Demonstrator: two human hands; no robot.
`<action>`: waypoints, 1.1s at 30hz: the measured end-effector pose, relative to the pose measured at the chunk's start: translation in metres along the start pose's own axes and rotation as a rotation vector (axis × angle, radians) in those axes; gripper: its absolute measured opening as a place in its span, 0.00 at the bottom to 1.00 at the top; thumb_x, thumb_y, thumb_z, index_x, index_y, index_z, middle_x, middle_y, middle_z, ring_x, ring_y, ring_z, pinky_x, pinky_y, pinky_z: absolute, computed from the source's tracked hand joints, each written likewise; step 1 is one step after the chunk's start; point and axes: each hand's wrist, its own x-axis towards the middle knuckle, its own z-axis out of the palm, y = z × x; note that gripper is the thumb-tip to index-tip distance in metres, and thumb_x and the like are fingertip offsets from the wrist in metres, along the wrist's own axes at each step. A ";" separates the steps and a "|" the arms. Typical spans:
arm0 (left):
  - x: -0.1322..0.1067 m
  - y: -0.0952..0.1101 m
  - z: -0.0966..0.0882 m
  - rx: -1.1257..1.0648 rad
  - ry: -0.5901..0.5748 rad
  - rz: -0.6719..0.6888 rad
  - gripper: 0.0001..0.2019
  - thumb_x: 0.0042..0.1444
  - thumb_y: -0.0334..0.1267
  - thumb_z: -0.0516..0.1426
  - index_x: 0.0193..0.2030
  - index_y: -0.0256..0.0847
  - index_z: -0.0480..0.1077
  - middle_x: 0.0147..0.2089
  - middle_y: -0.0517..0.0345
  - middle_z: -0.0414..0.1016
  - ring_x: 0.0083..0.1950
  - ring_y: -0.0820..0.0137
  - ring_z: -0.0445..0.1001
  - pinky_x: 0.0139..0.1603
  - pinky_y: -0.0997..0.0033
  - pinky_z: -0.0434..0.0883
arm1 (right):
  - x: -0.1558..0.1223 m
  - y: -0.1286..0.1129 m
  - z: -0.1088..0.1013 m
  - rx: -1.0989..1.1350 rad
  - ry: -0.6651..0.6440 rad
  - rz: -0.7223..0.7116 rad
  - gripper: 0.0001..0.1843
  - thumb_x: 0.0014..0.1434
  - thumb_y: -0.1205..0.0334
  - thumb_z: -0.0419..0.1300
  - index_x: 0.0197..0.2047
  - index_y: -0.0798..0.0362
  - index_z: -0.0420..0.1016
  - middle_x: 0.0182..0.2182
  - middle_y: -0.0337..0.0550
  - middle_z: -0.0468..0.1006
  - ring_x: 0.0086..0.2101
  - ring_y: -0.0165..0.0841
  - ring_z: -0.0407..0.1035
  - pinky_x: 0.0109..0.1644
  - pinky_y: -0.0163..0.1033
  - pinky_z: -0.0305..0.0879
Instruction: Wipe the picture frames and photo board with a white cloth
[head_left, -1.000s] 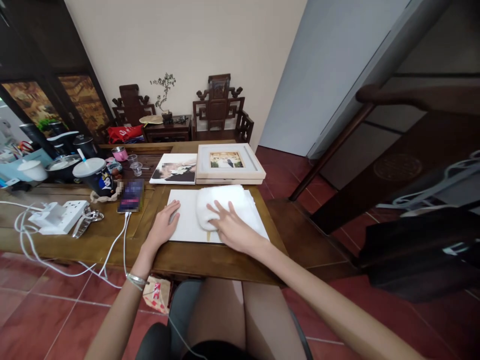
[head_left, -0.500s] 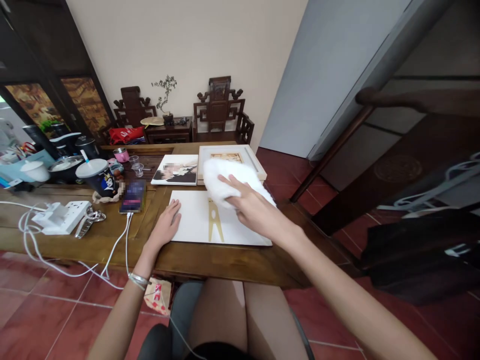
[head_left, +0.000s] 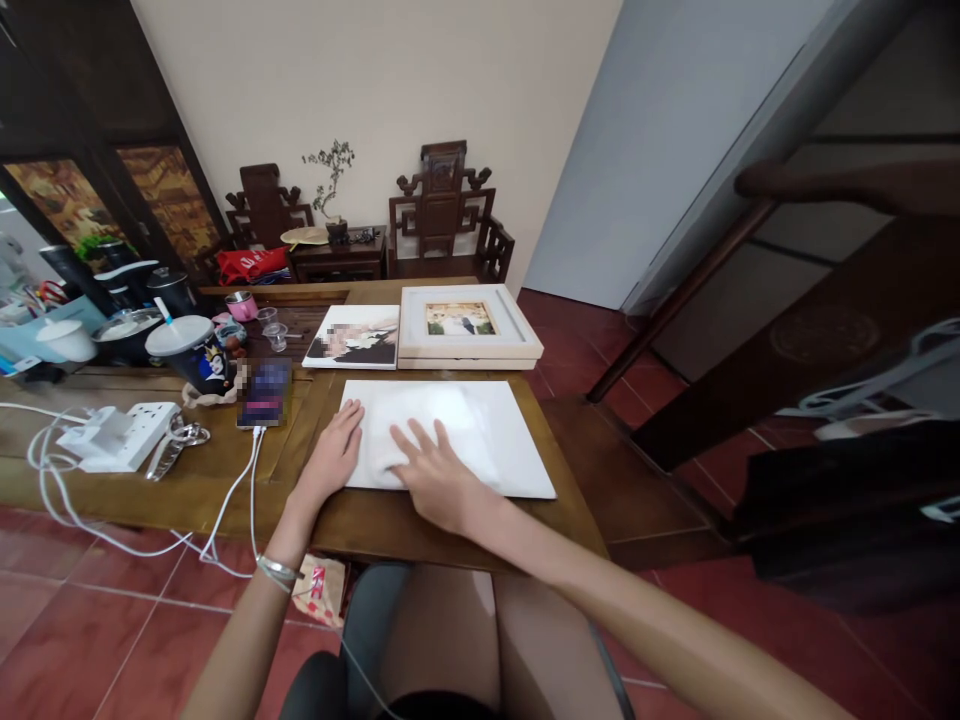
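A flat white board [head_left: 517, 455] lies at the near edge of the wooden table [head_left: 420, 525]. A white cloth [head_left: 420, 420] is spread on its left half. My right hand [head_left: 431, 475] lies flat on the cloth with fingers stretched out, pressing it down. My left hand [head_left: 334, 455] rests open on the board's left edge, fingers flat. Behind the board lie a light wooden picture frame [head_left: 466, 328] with a photo in it and an unframed photo print [head_left: 354, 337].
Left of the board are a phone [head_left: 265, 393] on a white cable, a white power strip [head_left: 120, 432], keys [head_left: 176, 440] and a lidded dark cup [head_left: 191, 350]. Kitchen pots and small cups stand far left. Carved chairs [head_left: 442, 215] stand at the wall. A dark stair rail [head_left: 675, 290] rises on the right.
My right hand carried the cloth from the near part of the board up toward the frame, then back down; it is now pressed on the board's left half, hiding the gold clip shape.
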 end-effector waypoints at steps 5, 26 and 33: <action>0.000 0.002 -0.001 0.028 -0.024 0.000 0.23 0.65 0.36 0.44 0.62 0.30 0.66 0.67 0.40 0.62 0.71 0.59 0.56 0.72 0.52 0.53 | -0.033 -0.023 -0.009 0.114 -0.087 -0.075 0.20 0.58 0.69 0.54 0.52 0.54 0.77 0.67 0.59 0.55 0.65 0.60 0.46 0.64 0.70 0.44; 0.001 0.003 -0.004 -0.028 -0.022 -0.006 0.22 0.64 0.38 0.45 0.62 0.36 0.67 0.68 0.45 0.63 0.71 0.61 0.57 0.71 0.51 0.54 | -0.024 -0.023 -0.009 0.058 0.000 -0.176 0.19 0.59 0.68 0.53 0.51 0.58 0.78 0.64 0.69 0.58 0.63 0.61 0.52 0.64 0.68 0.45; 0.001 0.002 -0.003 -0.035 -0.019 -0.024 0.23 0.64 0.37 0.45 0.61 0.32 0.67 0.67 0.42 0.63 0.70 0.60 0.58 0.71 0.52 0.54 | -0.016 -0.009 -0.015 0.129 -0.038 -0.046 0.25 0.58 0.73 0.49 0.57 0.57 0.73 0.65 0.60 0.59 0.65 0.54 0.50 0.67 0.61 0.44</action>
